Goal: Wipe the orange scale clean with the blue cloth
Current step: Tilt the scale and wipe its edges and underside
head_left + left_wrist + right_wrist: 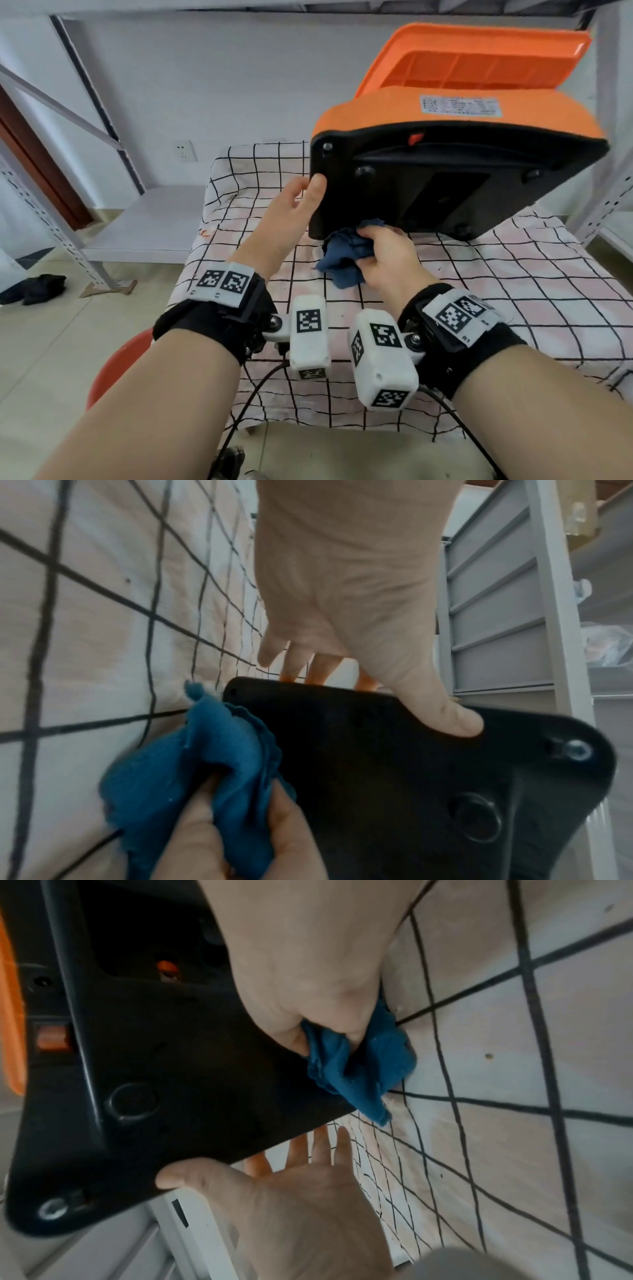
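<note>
The orange scale [455, 116] is tipped up on its near edge, its black underside [428, 185] facing me, its orange weighing tray [479, 58] at the back. My left hand [301, 198] grips the scale's left edge, thumb [455, 718] on the black base [411, 764] and fingers [318, 669] behind it. My right hand [383, 253] holds the bunched blue cloth [346, 260] against the lower left corner of the base. The wrist views show the cloth [205, 764] [356, 1069] pinched in curled fingers beside the black base [171, 1069].
The scale stands on a small table with a white and pink cloth with black grid lines [479, 308]. Grey metal shelving [102, 219] flanks it on the left and right [609, 205]. A red stool [113, 363] is at lower left. Dark fabric [37, 287] lies on the floor.
</note>
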`<state>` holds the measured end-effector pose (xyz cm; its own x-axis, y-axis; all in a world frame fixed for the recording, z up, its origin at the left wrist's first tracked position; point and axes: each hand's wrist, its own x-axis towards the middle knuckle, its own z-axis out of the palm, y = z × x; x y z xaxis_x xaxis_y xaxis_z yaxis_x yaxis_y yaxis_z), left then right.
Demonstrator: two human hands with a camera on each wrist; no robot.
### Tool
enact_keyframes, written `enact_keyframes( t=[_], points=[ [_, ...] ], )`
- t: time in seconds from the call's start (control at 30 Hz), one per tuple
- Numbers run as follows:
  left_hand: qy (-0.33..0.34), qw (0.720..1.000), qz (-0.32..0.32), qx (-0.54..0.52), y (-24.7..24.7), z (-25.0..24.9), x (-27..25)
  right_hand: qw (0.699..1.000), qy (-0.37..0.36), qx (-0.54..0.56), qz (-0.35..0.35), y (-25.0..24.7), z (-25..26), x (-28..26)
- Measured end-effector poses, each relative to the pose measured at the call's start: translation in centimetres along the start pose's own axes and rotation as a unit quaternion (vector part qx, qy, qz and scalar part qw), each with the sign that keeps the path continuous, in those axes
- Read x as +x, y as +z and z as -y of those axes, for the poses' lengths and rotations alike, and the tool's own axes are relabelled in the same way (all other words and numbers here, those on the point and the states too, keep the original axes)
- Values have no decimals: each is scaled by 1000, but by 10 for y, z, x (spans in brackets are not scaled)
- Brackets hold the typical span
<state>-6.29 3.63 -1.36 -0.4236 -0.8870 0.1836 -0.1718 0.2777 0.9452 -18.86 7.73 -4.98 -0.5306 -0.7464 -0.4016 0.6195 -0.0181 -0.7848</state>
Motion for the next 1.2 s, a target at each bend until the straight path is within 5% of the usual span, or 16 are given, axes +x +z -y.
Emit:
enact_keyframes(
  t=[0.3,0.47,0.67,0.77,0.9,1.07,1.13,1.2],
  points=[
    [34,994,-99,-19,-2,10,13,998,-59,-3,17,-5,16,-14],
    [88,994,-14,64,8,3,6,997,-66,13,26,-8,25,-21],
    [55,995,-20,83,12,14,4,989,-137,-36,38,-6,28,-26],
    [80,991,-45,92,18,5,6,926,-332,-179,-4,-4,44,-28],
    [103,988,-65,100,30,-15,13,764,-546,-343,9,-15,60,-30],
    [84,990,-76,88,33,-21,17,634,-523,-559,113,-43,28,-18],
    [73,992,-76,71,32,-22,17,619,-468,-616,135,-49,18,-15],
    [73,993,-77,60,31,-22,19,642,-437,-617,127,-49,18,-15]
  ],
)
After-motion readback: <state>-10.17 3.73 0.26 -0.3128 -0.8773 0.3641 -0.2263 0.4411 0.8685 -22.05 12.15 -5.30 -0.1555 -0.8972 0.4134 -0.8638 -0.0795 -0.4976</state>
